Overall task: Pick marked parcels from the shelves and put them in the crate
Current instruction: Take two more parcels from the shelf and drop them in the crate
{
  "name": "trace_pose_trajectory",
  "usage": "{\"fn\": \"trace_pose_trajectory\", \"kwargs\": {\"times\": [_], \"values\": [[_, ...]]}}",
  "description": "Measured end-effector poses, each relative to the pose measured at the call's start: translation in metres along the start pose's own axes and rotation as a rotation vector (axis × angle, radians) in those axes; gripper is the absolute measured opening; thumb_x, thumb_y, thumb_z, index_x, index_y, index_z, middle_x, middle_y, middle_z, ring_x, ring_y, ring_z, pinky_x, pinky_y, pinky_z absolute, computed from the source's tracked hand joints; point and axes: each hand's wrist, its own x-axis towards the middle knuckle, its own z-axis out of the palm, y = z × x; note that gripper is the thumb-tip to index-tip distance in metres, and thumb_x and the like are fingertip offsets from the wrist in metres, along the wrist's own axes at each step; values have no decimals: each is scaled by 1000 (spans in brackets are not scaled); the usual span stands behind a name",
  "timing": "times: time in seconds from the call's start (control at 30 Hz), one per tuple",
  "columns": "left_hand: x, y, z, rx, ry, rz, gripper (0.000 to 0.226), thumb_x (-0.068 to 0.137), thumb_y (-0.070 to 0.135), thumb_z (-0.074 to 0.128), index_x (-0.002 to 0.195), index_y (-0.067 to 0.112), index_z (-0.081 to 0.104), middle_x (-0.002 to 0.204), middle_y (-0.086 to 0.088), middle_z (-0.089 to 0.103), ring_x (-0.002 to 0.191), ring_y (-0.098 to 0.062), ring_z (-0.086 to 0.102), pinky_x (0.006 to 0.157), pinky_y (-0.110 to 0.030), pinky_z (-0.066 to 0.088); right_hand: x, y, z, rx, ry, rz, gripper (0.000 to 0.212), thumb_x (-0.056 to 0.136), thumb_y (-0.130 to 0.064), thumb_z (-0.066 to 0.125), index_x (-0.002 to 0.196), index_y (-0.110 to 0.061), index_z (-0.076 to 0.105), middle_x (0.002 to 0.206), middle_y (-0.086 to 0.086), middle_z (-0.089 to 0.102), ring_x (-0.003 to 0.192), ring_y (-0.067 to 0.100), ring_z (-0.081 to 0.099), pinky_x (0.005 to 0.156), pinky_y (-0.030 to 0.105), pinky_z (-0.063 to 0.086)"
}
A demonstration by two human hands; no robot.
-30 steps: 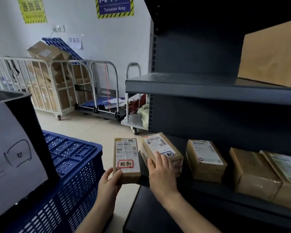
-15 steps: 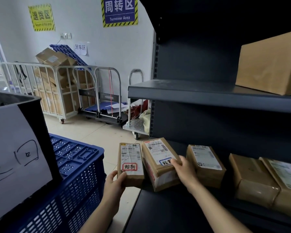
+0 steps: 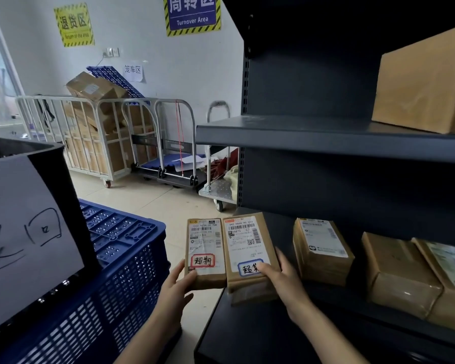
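Note:
My left hand (image 3: 175, 287) grips the bottom of a small brown parcel with a red-framed mark (image 3: 205, 252), held off the shelf's left end. Beside it, touching, my right hand (image 3: 279, 275) grips a second brown parcel with a blue-framed mark (image 3: 247, 248), its thumb across the mark. That parcel is lifted and tilted at the left end of the lower dark shelf (image 3: 260, 337). The blue crate (image 3: 121, 271) stands upside down at lower left, its perforated base facing up.
Three more brown parcels (image 3: 322, 249) lie further right on the lower shelf. A large cardboard box (image 3: 426, 82) sits on the upper shelf (image 3: 300, 137). A black bin with a white paper sign (image 3: 24, 227) stands on the left. Cage trolleys and hand carts (image 3: 168, 143) line the far wall.
My right hand shifted from resting on the blue-marked parcel to gripping its lower right corner, then pulled it off the shelf edge next to the red-marked parcel. The camera moved closer.

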Motion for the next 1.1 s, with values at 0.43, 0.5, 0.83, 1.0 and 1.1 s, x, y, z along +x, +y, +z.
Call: {"fn": "trace_pose_trajectory", "kwargs": {"times": [0.43, 0.5, 0.83, 1.0, 1.1], "values": [[-48, 30, -1, 94, -10, -88, 63, 70, 30, 64, 130, 19, 50, 113, -10, 65, 104, -27, 59, 95, -48, 46, -23, -11, -9, 50, -117, 6, 45, 88, -14, 58, 121, -38, 38, 105, -24, 56, 92, -13, 53, 65, 0, 43], [-62, 47, -1, 98, -2, -128, 50, 79, 22, 66, 125, 20, 48, 112, -8, 65, 106, -26, 61, 96, -45, 49, -35, -27, -10, 50, -139, 41, 43, 88, -15, 59, 117, -38, 39, 104, -25, 55, 90, -13, 53, 65, 0, 43], [-166, 178, -19, 226, 108, -316, 51, 72, 36, 75, 114, 24, 49, 113, -6, 62, 103, -21, 62, 95, -43, 50, -118, -159, 1, 33, -231, 171, 78, 74, -32, 68, 141, -30, 30, 122, -15, 57, 109, -7, 55, 81, 8, 46], [-223, 254, -30, 178, 89, -304, 54, 79, 18, 73, 125, 12, 47, 107, -9, 68, 96, -23, 67, 86, -36, 54, -164, -240, 11, 65, -261, 182, 85, 59, -46, 71, 134, -35, 33, 121, -15, 59, 107, -5, 58, 81, 10, 48], [-251, 297, -35, 171, 19, -269, 83, 58, 36, 78, 132, 25, 44, 108, -6, 71, 98, -20, 69, 85, -33, 55, -181, -276, 13, 57, -291, 189, 89, 56, -51, 71, 136, -37, 33, 122, -13, 61, 110, 0, 58, 93, 22, 47]]}}
